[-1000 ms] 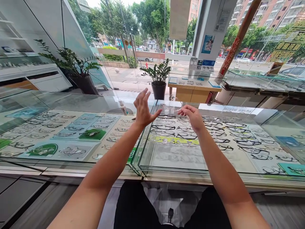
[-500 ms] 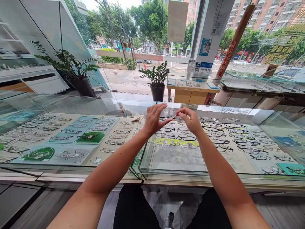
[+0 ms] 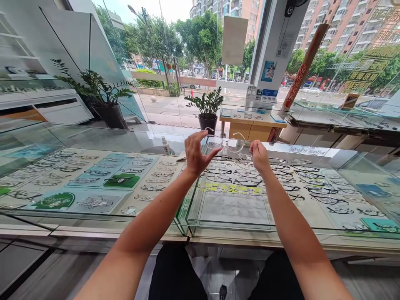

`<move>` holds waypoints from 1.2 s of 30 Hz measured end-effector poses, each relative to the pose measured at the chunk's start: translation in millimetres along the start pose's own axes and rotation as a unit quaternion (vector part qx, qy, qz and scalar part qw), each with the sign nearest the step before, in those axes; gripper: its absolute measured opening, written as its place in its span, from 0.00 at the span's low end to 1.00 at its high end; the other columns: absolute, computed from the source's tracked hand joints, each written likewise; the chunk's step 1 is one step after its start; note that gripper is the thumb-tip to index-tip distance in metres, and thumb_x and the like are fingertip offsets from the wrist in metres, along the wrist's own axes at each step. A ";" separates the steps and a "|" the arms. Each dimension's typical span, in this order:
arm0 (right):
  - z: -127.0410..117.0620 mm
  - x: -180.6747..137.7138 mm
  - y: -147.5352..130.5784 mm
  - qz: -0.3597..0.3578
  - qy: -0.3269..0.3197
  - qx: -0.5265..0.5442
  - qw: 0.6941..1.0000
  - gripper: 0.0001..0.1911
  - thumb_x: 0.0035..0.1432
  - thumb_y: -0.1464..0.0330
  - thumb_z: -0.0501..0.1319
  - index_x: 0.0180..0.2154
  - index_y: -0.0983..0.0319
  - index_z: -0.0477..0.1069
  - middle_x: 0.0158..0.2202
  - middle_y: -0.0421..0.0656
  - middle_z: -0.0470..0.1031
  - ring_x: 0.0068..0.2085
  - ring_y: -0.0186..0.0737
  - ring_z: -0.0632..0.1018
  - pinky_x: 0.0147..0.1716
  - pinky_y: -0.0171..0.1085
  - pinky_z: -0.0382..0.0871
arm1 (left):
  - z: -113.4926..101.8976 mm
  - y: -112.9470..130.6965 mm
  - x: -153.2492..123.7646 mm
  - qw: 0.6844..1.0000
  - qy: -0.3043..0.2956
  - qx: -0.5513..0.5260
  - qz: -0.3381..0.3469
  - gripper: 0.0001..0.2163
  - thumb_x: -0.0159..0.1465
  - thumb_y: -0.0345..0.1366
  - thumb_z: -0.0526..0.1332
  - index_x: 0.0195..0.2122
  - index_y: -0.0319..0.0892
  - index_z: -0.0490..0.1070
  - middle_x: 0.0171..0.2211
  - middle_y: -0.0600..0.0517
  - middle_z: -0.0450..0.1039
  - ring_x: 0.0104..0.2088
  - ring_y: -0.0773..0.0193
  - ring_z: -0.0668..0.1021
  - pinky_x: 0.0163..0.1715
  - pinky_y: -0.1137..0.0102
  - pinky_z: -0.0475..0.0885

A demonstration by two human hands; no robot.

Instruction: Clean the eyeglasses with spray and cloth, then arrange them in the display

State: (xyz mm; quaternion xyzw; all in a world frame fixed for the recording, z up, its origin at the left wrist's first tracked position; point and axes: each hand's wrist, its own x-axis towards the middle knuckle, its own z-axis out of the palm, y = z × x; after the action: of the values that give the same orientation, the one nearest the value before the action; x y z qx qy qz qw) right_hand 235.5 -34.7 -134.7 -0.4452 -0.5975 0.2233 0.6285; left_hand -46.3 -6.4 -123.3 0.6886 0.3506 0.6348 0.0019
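Thin-rimmed eyeglasses (image 3: 225, 142) are held up over the glass counter, their lenses clear and their temples unfolded toward the street. My left hand (image 3: 195, 155) grips them at the left side, fingers above and thumb stretched out below the left lens. Just right of the other lens is my right hand (image 3: 259, 155), its fingers curled closed and apart from the frame. Whatever may be between those fingers is too small to make out. A small white spray bottle (image 3: 165, 146) stands left of my left hand, and a pale folded cloth (image 3: 181, 157) lies partly behind that hand.
The glass display counter (image 3: 231, 230) spans the view, with rows of spectacles (image 3: 248, 177) under its top. A raised glass edge divides it near the middle. Beyond stand a potted plant (image 3: 207, 106), a wooden table (image 3: 242, 128) with more glasses, and large windows.
My right hand has moved right, away from the eyeglasses. The eyeglasses now face me more openly between the hands, and my left hand has shifted slightly left. The camera view has tilted up a little.
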 end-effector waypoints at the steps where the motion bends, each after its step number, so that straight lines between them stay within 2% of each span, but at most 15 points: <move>1: 1.9 0.2 -1.2 -0.001 -0.007 -0.007 1.000 0.35 0.70 0.29 0.59 0.33 0.52 0.65 0.27 0.36 0.64 0.31 0.41 0.63 0.33 0.42 0.59 | -0.3 4.4 0.8 1.000 0.011 -0.001 0.002 0.38 0.59 0.72 0.76 0.60 0.49 0.77 0.62 0.37 0.82 0.68 0.34 0.77 0.74 0.42 0.66; 4: 7.5 7.1 -11.8 -0.015 -0.014 -0.026 0.999 0.39 0.69 0.27 0.55 0.28 0.53 0.63 0.25 0.38 0.63 0.30 0.41 0.63 0.34 0.43 0.60 | -4.0 22.3 6.5 0.999 0.037 -0.015 0.017 0.39 0.61 0.73 0.73 0.61 0.50 0.75 0.62 0.38 0.80 0.68 0.36 0.77 0.74 0.42 0.68; 6: 7.3 18.5 -27.1 -0.044 -0.008 -0.045 0.998 0.38 0.72 0.29 0.55 0.29 0.54 0.67 0.27 0.40 0.68 0.32 0.42 0.67 0.36 0.44 0.64 | -9.7 36.2 16.0 0.998 0.047 -0.031 0.028 0.38 0.62 0.73 0.72 0.61 0.50 0.74 0.62 0.39 0.80 0.67 0.37 0.77 0.72 0.42 0.70; 8: 0.6 33.1 -50.1 -0.087 0.007 -0.074 0.993 0.31 0.73 0.36 0.61 0.36 0.55 0.74 0.36 0.45 0.77 0.37 0.44 0.74 0.40 0.45 0.70 | -17.7 50.8 31.9 0.997 0.055 -0.045 0.039 0.37 0.63 0.72 0.73 0.62 0.50 0.74 0.60 0.40 0.79 0.66 0.38 0.77 0.72 0.42 0.71; 10: -12.0 45.5 -79.6 -0.147 0.020 -0.112 0.983 0.25 0.71 0.42 0.68 0.51 0.55 0.78 0.51 0.50 0.83 0.47 0.49 0.80 0.45 0.48 0.76 | -26.5 66.7 52.8 0.995 0.068 -0.054 0.057 0.37 0.64 0.70 0.74 0.62 0.49 0.73 0.58 0.41 0.79 0.66 0.38 0.77 0.71 0.43 0.72; 11: -19.0 49.0 -95.7 -0.189 0.015 -0.134 0.973 0.28 0.70 0.43 0.70 0.60 0.53 0.77 0.59 0.51 0.82 0.53 0.52 0.81 0.49 0.50 0.78 | -30.7 75.4 63.8 0.993 0.077 -0.055 0.067 0.37 0.64 0.70 0.74 0.62 0.49 0.73 0.58 0.41 0.79 0.67 0.38 0.77 0.70 0.43 0.73; 13: -30.0 48.1 -127.5 -0.277 -0.005 -0.181 0.944 0.41 0.71 0.43 0.70 0.76 0.48 0.65 0.71 0.53 0.75 0.66 0.58 0.79 0.58 0.56 0.80 | -37.4 93.9 83.1 0.991 0.090 -0.055 0.080 0.38 0.66 0.70 0.73 0.64 0.49 0.73 0.59 0.42 0.78 0.67 0.38 0.78 0.67 0.45 0.75; 16: -32.0 29.9 -165.0 -0.339 0.005 -0.217 0.915 0.52 0.72 0.41 0.69 0.84 0.44 0.47 0.80 0.54 0.64 0.77 0.66 0.71 0.68 0.66 0.76 | -41.3 118.3 98.3 0.990 0.089 -0.057 0.089 0.36 0.69 0.69 0.71 0.66 0.49 0.73 0.60 0.44 0.77 0.65 0.40 0.81 0.60 0.48 0.79; 17: -29.2 21.9 -173.1 -0.345 0.020 -0.214 0.914 0.53 0.72 0.41 0.68 0.85 0.45 0.45 0.80 0.54 0.64 0.78 0.68 0.71 0.69 0.69 0.74 | -40.8 123.3 99.6 0.989 0.090 -0.063 0.098 0.34 0.70 0.69 0.71 0.65 0.49 0.74 0.59 0.44 0.78 0.63 0.41 0.82 0.58 0.50 0.80; 19: -22.8 7.9 -182.7 -0.340 0.041 -0.210 0.916 0.52 0.73 0.41 0.68 0.85 0.45 0.48 0.78 0.54 0.68 0.77 0.68 0.73 0.71 0.72 0.73 | -37.9 126.9 99.2 0.984 0.103 -0.077 0.126 0.32 0.70 0.66 0.72 0.64 0.50 0.74 0.57 0.45 0.80 0.59 0.45 0.84 0.55 0.52 0.81; 22: -18.8 -3.2 -187.3 -0.306 0.039 -0.224 0.924 0.44 0.72 0.42 0.69 0.80 0.46 0.59 0.73 0.52 0.76 0.72 0.66 0.78 0.70 0.70 0.76 | -32.9 119.9 97.5 0.975 0.123 -0.087 0.164 0.32 0.66 0.63 0.77 0.63 0.52 0.75 0.54 0.47 0.82 0.54 0.49 0.85 0.53 0.54 0.83; 25: -21.5 -5.4 -188.3 -0.272 0.038 -0.234 0.933 0.37 0.72 0.44 0.70 0.75 0.45 0.68 0.69 0.50 0.81 0.68 0.63 0.82 0.68 0.67 0.78 | -32.3 110.7 97.2 0.975 0.114 -0.082 0.175 0.32 0.64 0.61 0.79 0.63 0.53 0.75 0.54 0.48 0.83 0.54 0.51 0.86 0.52 0.56 0.84; 29: -22.8 -5.0 -188.8 -0.248 0.042 -0.231 0.940 0.34 0.71 0.45 0.71 0.72 0.46 0.71 0.66 0.50 0.84 0.65 0.63 0.85 0.65 0.66 0.81 | -38.1 108.4 96.1 0.982 0.091 -0.051 0.160 0.31 0.65 0.61 0.79 0.62 0.53 0.76 0.53 0.47 0.83 0.54 0.50 0.86 0.50 0.56 0.84; 36: -17.7 -6.4 -190.5 -0.221 0.047 -0.222 0.948 0.33 0.72 0.46 0.71 0.71 0.46 0.70 0.67 0.50 0.84 0.67 0.65 0.84 0.63 0.66 0.82 | -46.5 114.4 93.2 0.986 0.087 -0.003 0.141 0.31 0.61 0.65 0.80 0.57 0.52 0.79 0.55 0.44 0.80 0.54 0.47 0.83 0.48 0.55 0.85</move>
State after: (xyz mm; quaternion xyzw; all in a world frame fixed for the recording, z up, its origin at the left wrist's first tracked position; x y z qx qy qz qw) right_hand 203.3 -141.1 21.1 -0.4404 -0.6852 -0.0809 0.5745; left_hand -36.8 -68.0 18.3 0.6734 0.2466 0.6873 -0.1158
